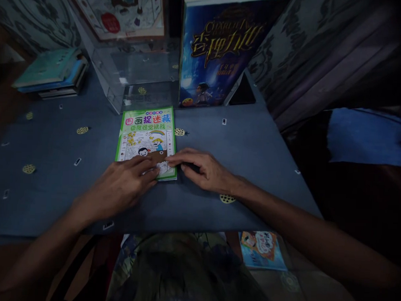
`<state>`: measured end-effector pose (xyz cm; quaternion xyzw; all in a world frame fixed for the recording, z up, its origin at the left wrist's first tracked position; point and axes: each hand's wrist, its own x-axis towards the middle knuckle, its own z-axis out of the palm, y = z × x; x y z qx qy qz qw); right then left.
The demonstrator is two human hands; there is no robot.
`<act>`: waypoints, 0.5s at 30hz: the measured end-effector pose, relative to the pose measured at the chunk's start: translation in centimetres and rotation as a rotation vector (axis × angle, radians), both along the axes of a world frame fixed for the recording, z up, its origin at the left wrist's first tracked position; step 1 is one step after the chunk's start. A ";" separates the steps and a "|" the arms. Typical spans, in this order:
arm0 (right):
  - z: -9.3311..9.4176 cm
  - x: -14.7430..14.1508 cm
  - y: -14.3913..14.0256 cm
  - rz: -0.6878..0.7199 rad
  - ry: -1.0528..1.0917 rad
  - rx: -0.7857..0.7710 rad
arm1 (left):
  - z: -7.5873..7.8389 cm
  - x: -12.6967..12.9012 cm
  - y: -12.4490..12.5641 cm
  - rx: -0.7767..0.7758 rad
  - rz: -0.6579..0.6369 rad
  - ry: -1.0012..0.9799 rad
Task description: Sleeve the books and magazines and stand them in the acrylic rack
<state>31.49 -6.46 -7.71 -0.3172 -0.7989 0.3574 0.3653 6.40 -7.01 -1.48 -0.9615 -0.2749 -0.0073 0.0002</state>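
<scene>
A thin picture book (148, 131) with a green border lies flat on the table, cover up. Its cover has colourful Chinese characters above a cartoon drawing. Across its lower left part rests my left hand (123, 183), fingers laid on the cover and hiding that corner. From the right side, my right hand (206, 170) reaches over the book's edge with its fingers stretched out, the fingertips touching the lower right of the cover. Neither hand is wrapped round the book.
Behind the book stand a clear acrylic holder (107, 77) and an upright blue book (213, 54). A stack of books (52, 73) lies at the back left of the patterned tablecloth (56, 141). Another book (263, 249) lies below the table's front edge.
</scene>
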 end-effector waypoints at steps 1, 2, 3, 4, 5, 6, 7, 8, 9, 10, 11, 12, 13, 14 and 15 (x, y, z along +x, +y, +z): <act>0.0 0.0 0.0 0.006 0.005 -0.007 | 0.0 0.0 0.0 -0.010 0.003 0.003; 0.0 0.0 0.0 0.009 0.009 -0.014 | 0.1 0.0 0.1 -0.020 0.006 0.010; 0.0 0.0 0.1 0.009 0.013 -0.020 | 0.1 0.0 0.1 -0.028 0.009 0.016; 0.0 0.0 0.1 0.009 0.017 -0.027 | 0.2 0.0 0.1 -0.034 0.009 0.021; 0.0 0.0 0.1 0.010 0.021 -0.033 | 0.3 0.0 0.1 -0.038 0.010 0.025; -0.1 0.0 0.1 0.012 0.029 -0.036 | 0.3 0.0 0.2 -0.039 0.009 0.026; -0.1 0.1 0.1 0.015 0.037 -0.038 | 0.4 0.0 0.2 -0.039 0.007 0.025; -0.1 0.1 0.2 0.020 0.046 -0.038 | 0.4 0.0 0.2 -0.036 0.003 0.023; -0.2 0.1 0.2 0.025 0.053 -0.037 | 0.5 0.0 0.2 -0.032 0.000 0.022; -0.2 0.1 0.2 0.025 0.059 -0.038 | 0.5 0.1 0.2 -0.027 -0.002 0.024; -0.2 0.1 0.2 0.023 0.062 -0.042 | 0.5 0.1 0.2 -0.021 -0.003 0.024; -0.2 0.1 0.2 0.021 0.063 -0.047 | 0.5 0.1 0.2 -0.015 -0.003 0.025; -0.2 0.1 0.2 0.019 0.063 -0.051 | 0.5 0.1 0.1 -0.009 -0.002 0.027; -0.2 0.0 0.2 0.018 0.064 -0.053 | 0.5 0.1 0.1 -0.003 -0.003 0.029; -0.1 0.0 0.2 0.017 0.063 -0.053 | 0.6 0.1 0.1 -0.001 -0.005 0.033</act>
